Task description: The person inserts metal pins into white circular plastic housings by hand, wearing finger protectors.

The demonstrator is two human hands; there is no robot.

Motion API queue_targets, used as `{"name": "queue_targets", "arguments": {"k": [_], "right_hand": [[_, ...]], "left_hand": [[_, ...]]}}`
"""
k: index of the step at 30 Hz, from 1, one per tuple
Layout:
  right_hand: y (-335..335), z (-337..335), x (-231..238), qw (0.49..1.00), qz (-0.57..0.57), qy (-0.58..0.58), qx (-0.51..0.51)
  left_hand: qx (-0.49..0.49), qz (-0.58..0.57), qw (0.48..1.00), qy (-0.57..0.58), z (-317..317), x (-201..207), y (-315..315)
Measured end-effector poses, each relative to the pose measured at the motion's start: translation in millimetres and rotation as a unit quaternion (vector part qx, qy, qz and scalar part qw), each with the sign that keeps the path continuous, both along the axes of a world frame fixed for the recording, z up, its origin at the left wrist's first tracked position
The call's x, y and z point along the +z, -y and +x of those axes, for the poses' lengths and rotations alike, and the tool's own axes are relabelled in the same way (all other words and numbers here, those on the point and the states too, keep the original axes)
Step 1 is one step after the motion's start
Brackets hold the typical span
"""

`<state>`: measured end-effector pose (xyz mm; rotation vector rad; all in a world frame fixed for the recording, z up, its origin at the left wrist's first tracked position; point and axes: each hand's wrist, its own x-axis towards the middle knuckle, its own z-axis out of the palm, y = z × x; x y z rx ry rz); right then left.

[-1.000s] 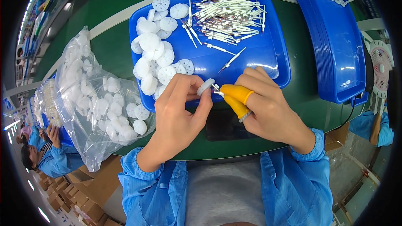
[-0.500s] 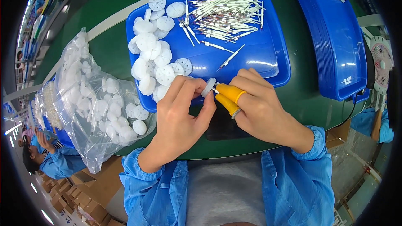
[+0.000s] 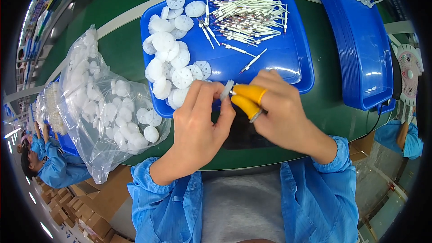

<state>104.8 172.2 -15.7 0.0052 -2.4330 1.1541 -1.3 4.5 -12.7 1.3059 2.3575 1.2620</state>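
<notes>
Above the near edge of the blue tray (image 3: 294, 69), my left hand (image 3: 198, 117) pinches a translucent white plastic disc (image 3: 227, 89) on edge between thumb and fingers. My right hand (image 3: 279, 108) wears yellow finger cots (image 3: 249, 95) on two fingers. Its closed fingertips meet the disc's right face and grip a small, thin white part, mostly hidden. White slotted discs (image 3: 182, 77) are heaped along the tray's left side. A pile of thin white sticks with dark ends (image 3: 245, 13) lies at the tray's far side, with a few loose sticks nearer.
A clear plastic bag of white discs (image 3: 121, 117) lies left of the tray. To the right stands a stack of blue trays (image 3: 360, 49) with white pieces on the top one. A pink fan (image 3: 408, 69) is beyond it. Another person (image 3: 54, 162) sits at far left.
My right hand has turned slightly, and the disc now shows more edge-on. Both hands stay together at the disc. The whole view has shifted a little.
</notes>
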Motion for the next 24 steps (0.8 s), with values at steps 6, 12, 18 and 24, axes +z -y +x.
{"name": "queue_targets", "arguments": {"k": [6, 12, 18, 24], "right_hand": [[-40.7, -10.3, 0.8, 0.968, 0.202, 0.133, -0.062], [-39.4, -6.3, 2.5, 0.975, 0.201, 0.092, -0.033], [-21.1, 7.6, 22.2, 0.995, 0.001, 0.08, 0.063], [-21.0, 8.3, 15.8, 0.993, 0.062, 0.076, 0.067]], "left_hand": [[0.054, 0.017, 0.991, 0.119, -7.7, 10.0, -3.6], [0.043, 0.011, 0.989, 0.143, -8.7, 7.8, -1.8], [0.016, 0.021, 0.989, 0.143, -7.5, 7.9, -4.1], [0.004, -0.003, 0.996, 0.084, -6.4, 8.5, -5.6]]}}
